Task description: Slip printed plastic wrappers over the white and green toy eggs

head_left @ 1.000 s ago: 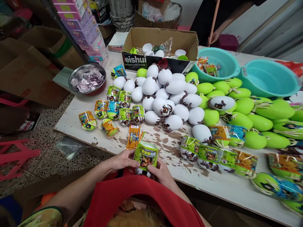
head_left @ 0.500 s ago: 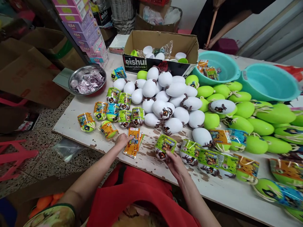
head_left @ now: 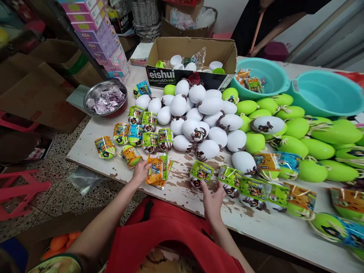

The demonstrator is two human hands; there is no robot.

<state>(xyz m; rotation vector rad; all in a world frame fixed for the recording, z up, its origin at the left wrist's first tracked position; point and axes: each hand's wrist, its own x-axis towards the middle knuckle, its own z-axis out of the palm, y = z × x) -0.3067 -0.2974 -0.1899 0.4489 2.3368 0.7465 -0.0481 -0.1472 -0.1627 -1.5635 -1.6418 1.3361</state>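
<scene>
My left hand (head_left: 141, 170) pinches the top orange printed wrapper (head_left: 155, 169) of a small stack near the table's front edge. My right hand (head_left: 212, 197) lies with fingers spread, its fingertips just below a green-wrapped egg (head_left: 200, 174) that rests on the table. Right of that egg stands a row of wrapped eggs (head_left: 253, 187). Behind lies a heap of bare white eggs (head_left: 199, 117) with dark claw prints, and green eggs (head_left: 298, 136) spread to the right.
A cardboard box (head_left: 193, 49) of egg halves stands at the back, with two teal basins (head_left: 324, 94) to its right. A metal bowl (head_left: 105, 99) of sachets sits at the left corner. Another person (head_left: 267, 22) stands beyond the table. Red stools and cartons crowd the floor on the left.
My right hand carried the green-wrapped egg from my lap to the table and let go of it. My left hand moved to the orange wrappers and lifted the top one.
</scene>
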